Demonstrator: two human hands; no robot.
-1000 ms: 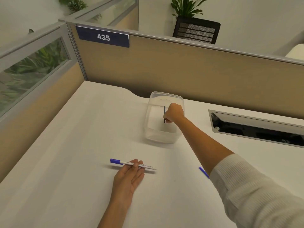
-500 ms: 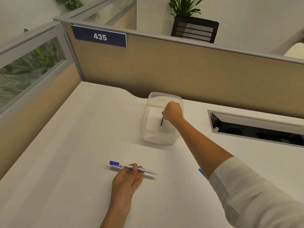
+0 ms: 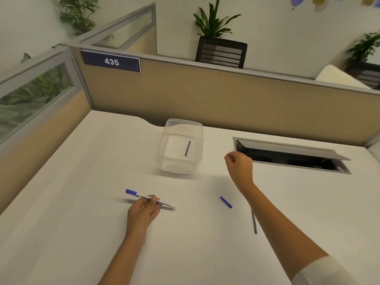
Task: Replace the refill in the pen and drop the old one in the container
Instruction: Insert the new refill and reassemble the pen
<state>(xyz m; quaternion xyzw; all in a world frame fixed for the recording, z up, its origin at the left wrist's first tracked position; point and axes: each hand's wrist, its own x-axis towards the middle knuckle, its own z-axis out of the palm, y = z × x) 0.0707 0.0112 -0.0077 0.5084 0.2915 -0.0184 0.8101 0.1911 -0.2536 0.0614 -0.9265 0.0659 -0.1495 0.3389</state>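
The container (image 3: 181,149) stands on the surface (image 3: 82,182), toward its far edge and just before the partition (image 3: 205,95). 1 refill (image 3: 187,148) lies inside the container on its floor. Right of the container, the right hand (image 3: 239,166) hangs above the surface, with the cable hatch (image 3: 287,155) beyond it. Nearer than the container and to its left, the left hand (image 3: 144,210) rests on the pen (image 3: 150,199). Nearer and to its right lie a cap (image 3: 225,202) and, nearer still, a second refill (image 3: 254,222).

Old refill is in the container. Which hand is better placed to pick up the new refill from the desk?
Right. The right hand is empty, and the new refill lies beside its forearm. The left hand is busy holding the pen against the desk.
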